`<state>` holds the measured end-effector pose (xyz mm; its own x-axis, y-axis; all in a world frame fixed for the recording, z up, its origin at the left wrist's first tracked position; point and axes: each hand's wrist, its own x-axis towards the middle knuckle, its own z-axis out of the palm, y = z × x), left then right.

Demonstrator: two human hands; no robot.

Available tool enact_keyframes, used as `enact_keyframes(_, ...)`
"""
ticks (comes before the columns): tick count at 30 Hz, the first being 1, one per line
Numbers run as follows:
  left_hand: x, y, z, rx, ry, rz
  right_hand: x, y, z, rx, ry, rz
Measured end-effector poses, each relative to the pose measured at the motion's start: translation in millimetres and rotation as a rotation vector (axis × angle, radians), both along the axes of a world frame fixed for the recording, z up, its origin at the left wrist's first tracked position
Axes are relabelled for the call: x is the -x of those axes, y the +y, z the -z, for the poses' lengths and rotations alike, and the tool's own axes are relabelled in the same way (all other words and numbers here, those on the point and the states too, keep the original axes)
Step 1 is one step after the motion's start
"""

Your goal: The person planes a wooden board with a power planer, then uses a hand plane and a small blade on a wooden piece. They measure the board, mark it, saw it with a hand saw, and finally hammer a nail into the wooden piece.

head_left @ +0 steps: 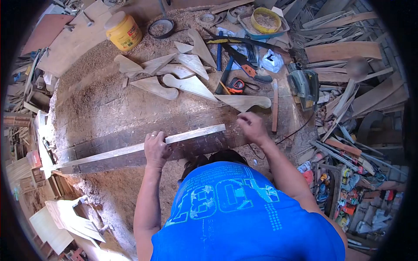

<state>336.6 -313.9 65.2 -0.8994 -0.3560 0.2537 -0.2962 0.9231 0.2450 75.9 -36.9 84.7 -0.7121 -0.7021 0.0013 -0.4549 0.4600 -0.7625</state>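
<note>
**Steadying the strip on the dark plank**

My left hand (156, 149) is pressed down over the long pale wooden strip (130, 151), fingers curled across its top, pinning it against the dark plank (143, 139) beneath it on the sawdust-covered tabletop (100, 104). The strip runs from far out past my left hand to an end that lies between my two hands. My right hand (251, 127) sits just beyond that end, fingers pinched together on the plank; whether it grips something small I cannot tell. Ahead of both hands lie curved cut wooden pieces (174, 74), and a tape measure (236, 85) just beyond my right hand. I judge this to be the aligning or marking step; the next move calls for keeping the strip from slipping.
</note>
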Motion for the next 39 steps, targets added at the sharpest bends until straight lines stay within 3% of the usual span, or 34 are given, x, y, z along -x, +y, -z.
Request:
enact_keyframes(3,2,0,-1,0.006,0.049,-0.003,37,29,33,-0.016,0.184,0.309)
enact_keyframes(5,1,0,0,-0.013,0.03,-0.01,57,45,34,-0.234,0.197,0.476)
enact_keyframes(7,0,-1,0,-0.003,0.004,-0.017,76,63,44,-0.4,0.381,0.489)
enact_keyframes(10,-3,-3,3,0.024,-0.019,-0.012,100,84,67,-0.462,0.435,0.501)
enact_keyframes(14,0,-1,-1,0.01,-0.006,0.004,113,92,78,-0.449,0.443,0.516)
enact_keyframes(16,0,1,-3,0.015,0.022,0.006,114,86,72,-0.464,0.207,0.67)
enact_keyframes(23,4,3,-8,0.001,0.087,0.007,102,73,60,-0.313,0.098,0.844)
enact_keyframes(25,4,3,-9,0.003,0.086,0.002,84,63,50,-0.013,0.009,0.82)
enact_keyframes(27,6,4,-14,-0.01,0.069,0.009,78,60,58,0.078,0.029,0.775)
enact_keyframes(29,6,4,-16,-0.019,0.023,0.009,55,36,28,0.274,-0.303,0.781)
enact_keyframes(30,7,5,-17,-0.04,0.023,0.011,50,31,27,0.348,-0.316,0.722)
enact_keyframes(39,7,14,-37,-0.016,0.046,0.021,29,10,2,0.368,-0.482,0.597)
